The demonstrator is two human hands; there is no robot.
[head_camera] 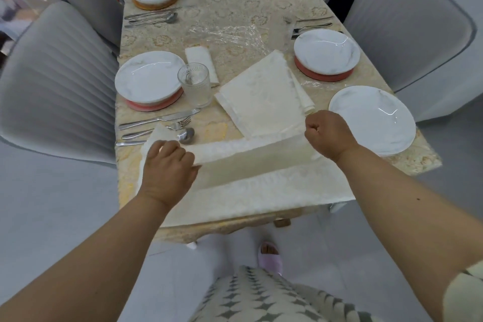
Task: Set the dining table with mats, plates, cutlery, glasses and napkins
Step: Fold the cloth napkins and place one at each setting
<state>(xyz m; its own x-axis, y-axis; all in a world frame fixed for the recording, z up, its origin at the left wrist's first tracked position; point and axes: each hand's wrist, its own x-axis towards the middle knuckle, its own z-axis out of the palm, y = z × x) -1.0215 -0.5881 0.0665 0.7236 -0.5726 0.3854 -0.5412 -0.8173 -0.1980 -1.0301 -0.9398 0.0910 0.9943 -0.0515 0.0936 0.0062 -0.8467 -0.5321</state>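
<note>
From the head view we see both hands closed on one white napkin (251, 165) spread across the near end of the worktop (235, 8). The left hand (167, 167) pinches the cloth's left end, fingers curled over the raised fold; the right hand (328, 133) is fisted around the right end, lifted a little off the surface. The napkin's long axis runs straight from one hand to the other, crosswise to the worktop's length, so neither hand is nearer to it: each already holds an end.

Just beyond the right hand lies a folded napkin stack (264, 94), its corner almost touching the knuckles. Beyond the left hand sit the cutlery (156, 125), a glass (194, 83) and a plate on a red mat (149, 80), with a rolled napkin (202, 63) behind the glass. To the right of the right hand a plate (372, 119) rests with no mat showing under it (its setting looks unfinished).

We judge the fold is under way, and the coming move turns on carrying the far edge toward the near one, both hands together.
</note>
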